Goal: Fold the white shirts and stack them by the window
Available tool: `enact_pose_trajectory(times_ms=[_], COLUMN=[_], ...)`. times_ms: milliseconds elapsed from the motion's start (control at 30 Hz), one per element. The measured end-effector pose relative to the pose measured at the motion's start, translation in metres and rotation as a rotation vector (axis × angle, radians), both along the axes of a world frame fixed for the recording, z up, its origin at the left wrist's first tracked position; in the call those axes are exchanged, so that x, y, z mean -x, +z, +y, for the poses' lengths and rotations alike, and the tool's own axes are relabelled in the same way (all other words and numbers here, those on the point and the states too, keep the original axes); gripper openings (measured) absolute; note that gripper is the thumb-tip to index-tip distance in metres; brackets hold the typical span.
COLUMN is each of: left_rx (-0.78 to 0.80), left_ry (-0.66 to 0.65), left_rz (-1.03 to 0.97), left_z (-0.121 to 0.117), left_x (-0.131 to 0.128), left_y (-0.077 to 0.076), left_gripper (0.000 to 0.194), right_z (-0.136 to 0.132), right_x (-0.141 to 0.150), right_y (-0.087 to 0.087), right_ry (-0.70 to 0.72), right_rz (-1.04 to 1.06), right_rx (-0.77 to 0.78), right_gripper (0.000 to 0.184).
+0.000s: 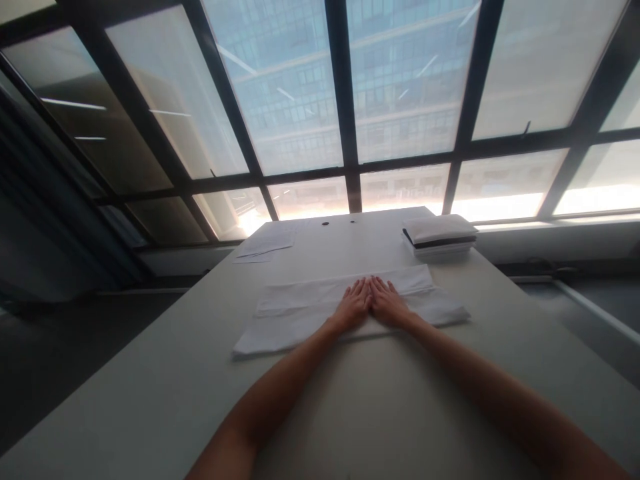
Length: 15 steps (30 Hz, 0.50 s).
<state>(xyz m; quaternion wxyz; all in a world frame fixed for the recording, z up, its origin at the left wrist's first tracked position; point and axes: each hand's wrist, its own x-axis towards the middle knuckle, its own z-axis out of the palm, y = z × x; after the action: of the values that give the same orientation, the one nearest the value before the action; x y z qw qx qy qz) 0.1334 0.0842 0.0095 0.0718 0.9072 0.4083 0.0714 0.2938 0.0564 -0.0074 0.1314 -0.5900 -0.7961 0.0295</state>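
A folded white cloth [295,327] lies lengthwise across the table in front of me, its back part doubled over into a long strip. My left hand [354,305] rests flat on the middle of it, fingers stretched forward. Right beside it, my right hand [387,304] presses flat on the same cloth, and the two hands touch along their inner edges. Neither hand grips anything. The cloth's ends spread out to the left and right, with a few wrinkles near the right end. What kind of cloth item it is, I cannot tell.
The cloth lies on a white table [200,373]. At the far right stands a stack of folded fabric [440,230], white with a dark layer. Sheets of paper [267,245] lie at the far left. Large framed windows [290,87] rise behind, and a dark curtain [45,180] hangs left.
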Motion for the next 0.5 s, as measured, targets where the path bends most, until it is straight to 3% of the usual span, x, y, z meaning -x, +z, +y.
enact_pose_trajectory(times_ms=[167, 300, 367, 500], left_rx=[0.029, 0.04, 0.04, 0.035], left_ry=[-0.025, -0.019, -0.018, -0.025], left_rz=[0.057, 0.058, 0.065, 0.077], left_z=[0.005, 0.005, 0.005, 0.007], left_x=[0.003, 0.006, 0.005, 0.005], left_y=[-0.013, -0.011, -0.011, -0.012], left_gripper=[0.067, 0.069, 0.07, 0.071], right_z=[-0.004, -0.009, -0.01, -0.007], right_x=[-0.1, -0.147, -0.159, -0.176], right_y=[-0.007, -0.009, -0.008, 0.001], right_ry=[-0.179, -0.37, -0.412, -0.558], right_rz=[-0.104, -0.053, 0.092, 0.572], right_rx=[0.032, 0.1, 0.09, -0.003], right_gripper=[0.066, 0.064, 0.061, 0.049])
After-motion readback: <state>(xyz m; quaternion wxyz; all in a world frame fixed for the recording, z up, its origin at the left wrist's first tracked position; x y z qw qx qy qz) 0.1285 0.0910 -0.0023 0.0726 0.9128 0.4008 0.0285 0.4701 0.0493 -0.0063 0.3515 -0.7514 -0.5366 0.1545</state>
